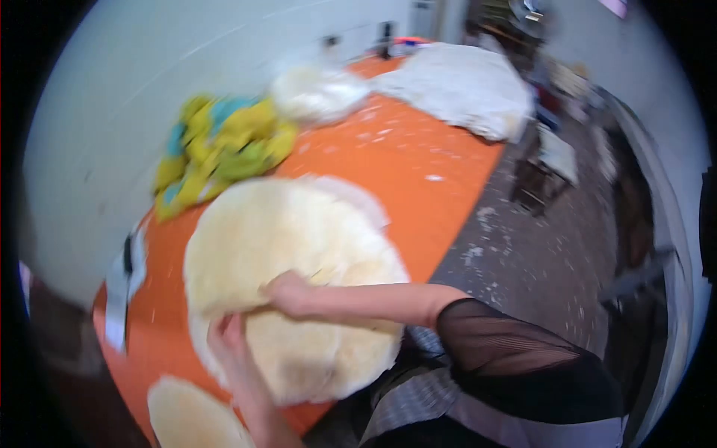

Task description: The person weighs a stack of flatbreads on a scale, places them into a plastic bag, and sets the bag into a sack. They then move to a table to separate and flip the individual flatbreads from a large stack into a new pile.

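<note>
Head view: one large, cream, roughly round, soft-looking sheet (269, 224), with no clear long axis, lies flat on the orange-covered table (396, 157), its near edge running crosswise over paler layers, uncounted. Right hand (290, 293) and left hand (230, 336) meet that edge, fingers bunched; blur hides whether either pinches it. Around are one smaller cream piece (190, 414), one yellow-and-teal cloth (231, 145) and one white cloth (463, 86).

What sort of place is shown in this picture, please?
Probably a small workroom or workshop, though I cannot be certain. It has an orange-topped table, large roundish cream-coloured pieces lying on it, and a dark grey floor scattered with small white scraps.
</note>
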### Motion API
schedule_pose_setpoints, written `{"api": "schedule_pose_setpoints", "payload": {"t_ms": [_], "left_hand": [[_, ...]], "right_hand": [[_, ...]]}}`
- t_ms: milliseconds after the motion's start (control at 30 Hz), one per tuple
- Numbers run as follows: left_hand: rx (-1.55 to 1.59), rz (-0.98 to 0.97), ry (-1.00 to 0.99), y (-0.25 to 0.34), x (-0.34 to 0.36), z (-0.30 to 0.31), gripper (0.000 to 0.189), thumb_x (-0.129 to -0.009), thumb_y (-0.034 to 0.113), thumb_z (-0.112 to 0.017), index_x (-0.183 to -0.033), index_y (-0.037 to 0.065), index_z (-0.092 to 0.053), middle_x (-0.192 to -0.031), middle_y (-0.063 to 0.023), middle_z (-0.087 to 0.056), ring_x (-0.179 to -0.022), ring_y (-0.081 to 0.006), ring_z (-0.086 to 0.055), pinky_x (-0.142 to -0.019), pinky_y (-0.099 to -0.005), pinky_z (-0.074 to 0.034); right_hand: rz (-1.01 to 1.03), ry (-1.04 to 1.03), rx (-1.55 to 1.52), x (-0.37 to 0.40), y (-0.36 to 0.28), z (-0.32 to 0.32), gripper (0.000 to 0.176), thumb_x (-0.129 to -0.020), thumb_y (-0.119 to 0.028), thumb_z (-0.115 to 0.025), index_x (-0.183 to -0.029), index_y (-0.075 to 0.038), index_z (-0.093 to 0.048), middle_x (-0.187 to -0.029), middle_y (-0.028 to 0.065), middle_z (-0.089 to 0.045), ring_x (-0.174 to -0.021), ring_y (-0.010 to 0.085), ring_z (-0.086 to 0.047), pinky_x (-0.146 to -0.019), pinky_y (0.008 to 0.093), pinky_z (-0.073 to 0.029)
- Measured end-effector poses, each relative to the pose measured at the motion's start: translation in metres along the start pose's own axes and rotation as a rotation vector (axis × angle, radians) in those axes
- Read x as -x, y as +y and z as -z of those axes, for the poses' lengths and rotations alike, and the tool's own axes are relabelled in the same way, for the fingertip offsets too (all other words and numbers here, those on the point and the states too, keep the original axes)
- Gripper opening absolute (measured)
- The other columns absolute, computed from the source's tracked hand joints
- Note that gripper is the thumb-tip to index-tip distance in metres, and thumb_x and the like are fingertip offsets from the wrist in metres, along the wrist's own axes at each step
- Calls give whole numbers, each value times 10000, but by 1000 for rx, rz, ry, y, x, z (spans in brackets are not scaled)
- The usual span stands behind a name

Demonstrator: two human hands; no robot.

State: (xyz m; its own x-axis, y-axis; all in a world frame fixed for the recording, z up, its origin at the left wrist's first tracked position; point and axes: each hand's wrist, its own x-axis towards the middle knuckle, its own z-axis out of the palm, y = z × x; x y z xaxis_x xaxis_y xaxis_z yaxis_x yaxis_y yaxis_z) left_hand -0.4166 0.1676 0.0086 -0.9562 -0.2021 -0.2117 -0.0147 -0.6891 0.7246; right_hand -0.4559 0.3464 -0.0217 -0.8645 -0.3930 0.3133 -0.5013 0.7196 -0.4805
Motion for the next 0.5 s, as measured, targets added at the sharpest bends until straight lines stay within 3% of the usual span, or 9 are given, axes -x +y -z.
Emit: {"api": "schedule_pose_setpoints", "payload": {"t_ms": [67,133,200,300,333,367,400,467,500], "left_hand": [[129,133,57,-1,2,22,329,-780,119,-511,-1050,-57,-443,-1027,-199,-503,-968,-288,-503,-863,-405,-449],[204,160,165,0,12,16,336,-791,148,-515,-1041,-54,-417,-1072,-215,-463,-997,-303,-484,-875,-428,-437],[335,199,308,8,39,-25,351,-792,161,-526,-1036,-53,-392,-1115,-224,-423,-1018,-311,-467,-876,-444,-431],[394,289,36,3,45,-45,360,-786,177,-545,-1044,-19,-391,-1141,-205,-390,-1034,-255,-461,-836,-387,-454],[384,288,4,3,46,-52,367,-785,181,-548,-1055,-12,-391,-1148,-199,-390,-1042,-254,-456,-823,-387,-456],[375,292,-14,3,46,-58,375,-785,184,-552,-1066,-4,-391,-1155,-192,-390,-1050,-253,-450,-811,-388,-459],[359,289,-20,3,49,-63,383,-784,187,-555,-1077,4,-391,-1162,-186,-390,-1058,-252,-445,-798,-389,-461],[340,277,-28,5,53,-72,399,-782,194,-562,-1098,19,-391,-1175,-173,-391,-1074,-250,-433,-773,-390,-466],[336,264,-29,8,56,-74,408,-782,197,-565,-1109,27,-391,-1182,-166,-391,-1082,-248,-428,-760,-390,-468]], "right_hand": [[202,-220,104,-25,2,50,110,-682,-162,-544,-713,-80,-611,-711,143,-602,-702,322,-586,-623,410,-463],[124,-153,32,-66,-4,94,103,-639,-140,-563,-692,-75,-623,-692,140,-603,-668,326,-584,-592,404,-458],[315,54,107,-106,-21,132,80,-585,-140,-591,-627,-78,-618,-645,128,-591,-626,311,-579,-532,396,-444],[539,239,207,-104,-74,182,53,-577,-135,-577,-580,-92,-607,-609,99,-589,-585,273,-585,-479,382,-440],[662,256,247,-80,-92,198,58,-500,-142,-584,-519,-87,-579,-532,89,-555,-501,262,-552,-426,370,-394],[798,335,190,-59,-103,194,66,-482,-152,-593,-499,-96,-562,-517,79,-544,-490,243,-550,-411,354,-386],[749,112,273,-32,-118,186,83,-506,-182,-591,-500,-109,-553,-496,70,-514,-487,233,-511,-461,352,-396],[460,814,-72,29,-142,80,171,-574,-234,-513,-461,-109,-494,-450,45,-423,-495,254,-403,-497,392,-338],[679,568,-25,61,-131,70,210,-586,-264,-501,-462,-97,-474,-452,35,-411,-471,258,-395,-458,406,-317]]}}
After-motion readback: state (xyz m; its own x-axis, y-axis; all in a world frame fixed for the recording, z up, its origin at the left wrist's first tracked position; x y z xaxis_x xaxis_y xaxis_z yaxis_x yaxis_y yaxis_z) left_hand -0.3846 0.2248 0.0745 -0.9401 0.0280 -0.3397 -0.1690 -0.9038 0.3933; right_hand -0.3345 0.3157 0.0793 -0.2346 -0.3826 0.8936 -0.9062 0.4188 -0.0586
